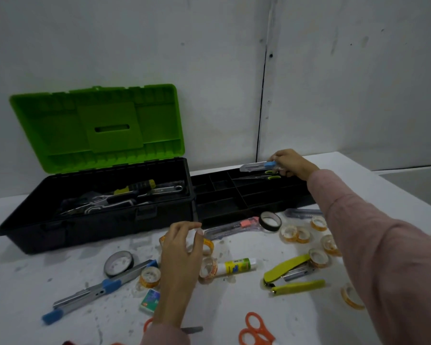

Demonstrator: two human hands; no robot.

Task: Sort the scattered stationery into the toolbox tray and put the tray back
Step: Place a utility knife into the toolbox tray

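The grey utility knife (258,166) with a blue slider hangs level over the far right corner of the black plastic divided tray (219,195), not yet set down. The right hand (290,163) pinches it at the slider end, fingers curled round the body, with the tip pointing left along the tray's back row.

Directly under it in that long rear compartment lie green-handled scissors (264,175). To do this well, the knife should probably go down parallel to them, flat into the same slot, rather than be dropped across a divider where it would rock and stop the tray seating later. Whether the blade is retracted cannot be told; it is worth checking.

Left of the tray, touching it, stands the open black toolbox (97,220) with its green lid up and metal tools inside. In front of the tray, the left hand (181,252) hovers, fingers loosely curved and holding nothing, above clear tape rolls (207,268). Near it are a glue stick (237,265) and a yellow stapler (291,275).
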